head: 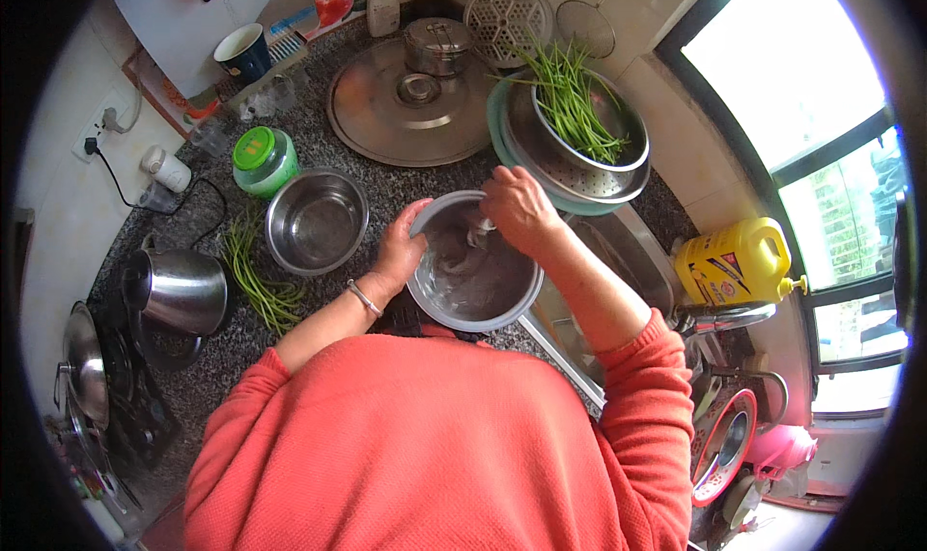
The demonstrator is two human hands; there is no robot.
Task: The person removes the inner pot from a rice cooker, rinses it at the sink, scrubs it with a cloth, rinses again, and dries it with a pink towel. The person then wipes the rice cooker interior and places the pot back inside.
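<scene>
A deep bowl with a pale rim (471,322) stands before me at the counter's front. My left hand (403,248) grips its left rim, thumb towards the inside; a bracelet circles that wrist. Over the bowl's upper right side, my right hand (523,209) is curled with its fingers closed. A blurred pale thing (479,231) extends below those fingers into the bowl; I cannot tell exactly what it is. Greyish, shiny contents (463,283) with swirl marks show inside. Left of the bowl sits a steel basin (317,225), beside loose green stalks (264,276).
Right of the bowl is a sink (615,254). Behind it, a steel bowl of green stalks (576,109) rests on a perforated steel basin (558,181). A large steel lid (376,127), green-capped jar (264,163), electric kettle (181,290) and yellow jug (731,261) stand around.
</scene>
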